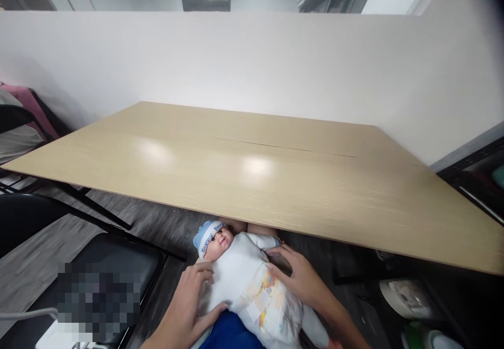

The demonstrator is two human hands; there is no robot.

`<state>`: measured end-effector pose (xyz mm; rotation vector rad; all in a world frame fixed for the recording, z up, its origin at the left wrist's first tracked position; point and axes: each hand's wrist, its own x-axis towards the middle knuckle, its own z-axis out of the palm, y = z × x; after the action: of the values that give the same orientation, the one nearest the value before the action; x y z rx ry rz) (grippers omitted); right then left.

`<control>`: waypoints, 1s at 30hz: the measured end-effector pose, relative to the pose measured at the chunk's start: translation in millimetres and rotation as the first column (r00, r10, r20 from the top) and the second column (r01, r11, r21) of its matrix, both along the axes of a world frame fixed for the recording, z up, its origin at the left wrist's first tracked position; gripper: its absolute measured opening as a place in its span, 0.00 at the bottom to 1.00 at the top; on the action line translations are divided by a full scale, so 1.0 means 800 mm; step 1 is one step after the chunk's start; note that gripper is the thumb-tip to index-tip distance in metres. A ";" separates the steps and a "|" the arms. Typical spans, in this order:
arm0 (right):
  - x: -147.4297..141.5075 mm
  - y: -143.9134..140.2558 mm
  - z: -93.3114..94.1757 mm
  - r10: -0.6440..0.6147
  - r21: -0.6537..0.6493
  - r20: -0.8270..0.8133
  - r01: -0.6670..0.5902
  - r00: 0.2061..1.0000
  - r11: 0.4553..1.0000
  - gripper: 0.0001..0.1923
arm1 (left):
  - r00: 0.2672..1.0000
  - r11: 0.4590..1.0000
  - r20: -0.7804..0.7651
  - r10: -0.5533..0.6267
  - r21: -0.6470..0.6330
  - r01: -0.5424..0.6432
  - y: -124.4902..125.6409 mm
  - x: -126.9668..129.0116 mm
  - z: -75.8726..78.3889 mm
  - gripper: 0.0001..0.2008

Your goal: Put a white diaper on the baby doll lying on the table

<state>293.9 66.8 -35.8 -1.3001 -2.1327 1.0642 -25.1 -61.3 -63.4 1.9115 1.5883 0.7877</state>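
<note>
A baby doll lies on its back across my lap, below the near edge of the table. It has a blue and white hat with lettering, a white top, and a printed diaper around its hips. My left hand is curled around the doll's side at the left, fingers by its shoulder and thumb lower down. At the other side, my right hand holds the doll, with fingertips at its sleeve and thumb at the diaper's upper edge. Blue cloth shows beneath the doll.
A wide wooden table reaches to the white wall. To the left stands a black chair with a white object and a pixelated patch on its seat. A white round object lies under the table at right.
</note>
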 end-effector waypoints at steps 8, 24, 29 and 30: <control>0.008 0.005 -0.035 0.046 0.223 0.158 -0.081 0.986 0.972 0.14 | 0.899 0.897 -0.003 -0.439 0.064 0.438 0.075 0.071 0.026 0.14; 0.017 0.001 -0.027 0.102 0.419 0.189 -0.174 0.977 0.891 0.12 | 0.912 0.913 0.156 -0.378 -0.096 0.395 0.089 0.085 0.039 0.10; 0.017 0.000 -0.007 0.135 0.277 0.177 -0.181 0.975 0.944 0.07 | 0.910 0.913 0.155 -0.386 -0.081 0.401 0.081 0.089 0.047 0.05; 0.015 -0.003 -0.004 0.140 0.235 0.180 -0.181 0.974 0.955 0.07 | 0.904 0.907 0.157 -0.398 -0.079 0.413 0.079 0.088 0.050 0.04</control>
<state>306.0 64.8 -38.7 -1.1423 -2.4383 0.7366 45.5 1.6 -23.5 1.9666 1.0718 0.6203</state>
